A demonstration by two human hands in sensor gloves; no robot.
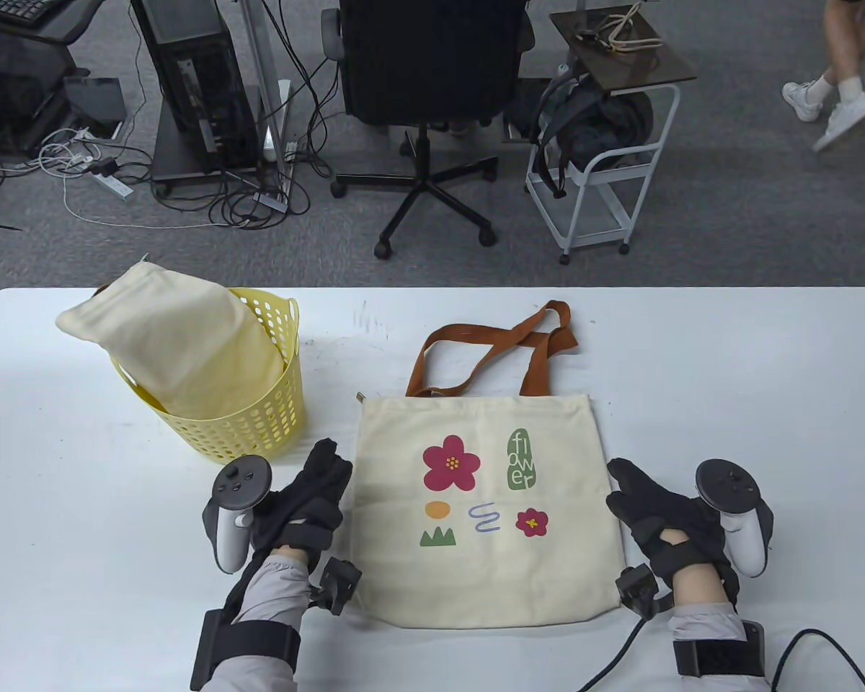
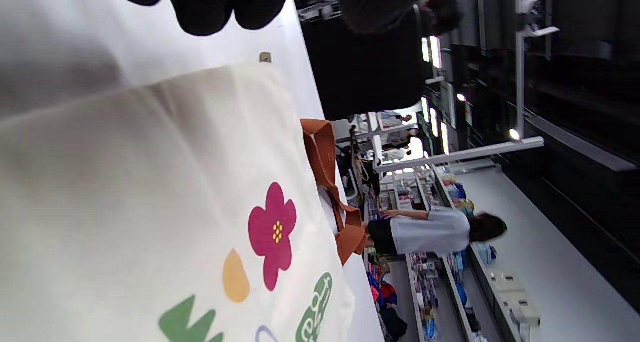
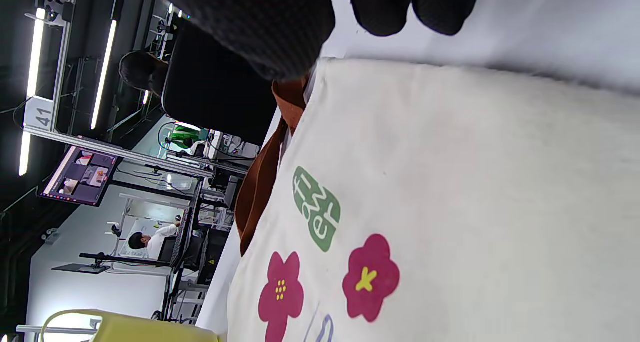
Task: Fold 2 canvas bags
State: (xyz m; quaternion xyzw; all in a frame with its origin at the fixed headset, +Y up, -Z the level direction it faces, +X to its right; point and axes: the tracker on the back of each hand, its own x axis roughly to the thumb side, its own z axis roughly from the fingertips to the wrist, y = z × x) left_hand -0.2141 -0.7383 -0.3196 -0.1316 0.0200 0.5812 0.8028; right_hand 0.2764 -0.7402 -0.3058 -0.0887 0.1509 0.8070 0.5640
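Observation:
A cream canvas bag point(image 1: 483, 504) with flower prints and brown handles point(image 1: 504, 346) lies flat on the white table point(image 1: 750, 375). It also shows in the left wrist view point(image 2: 150, 207) and the right wrist view point(image 3: 450, 192). My left hand point(image 1: 310, 497) rests flat on the table beside the bag's left edge, fingers extended. My right hand point(image 1: 649, 504) rests flat beside the bag's right edge. Neither hand grips anything. A second cream bag point(image 1: 180, 331) sits bunched in a yellow basket point(image 1: 259, 425) at the left.
The yellow basket stands just behind my left hand. Beyond the table's far edge are an office chair point(image 1: 432, 94), a white cart point(image 1: 605, 166) and cables on the floor.

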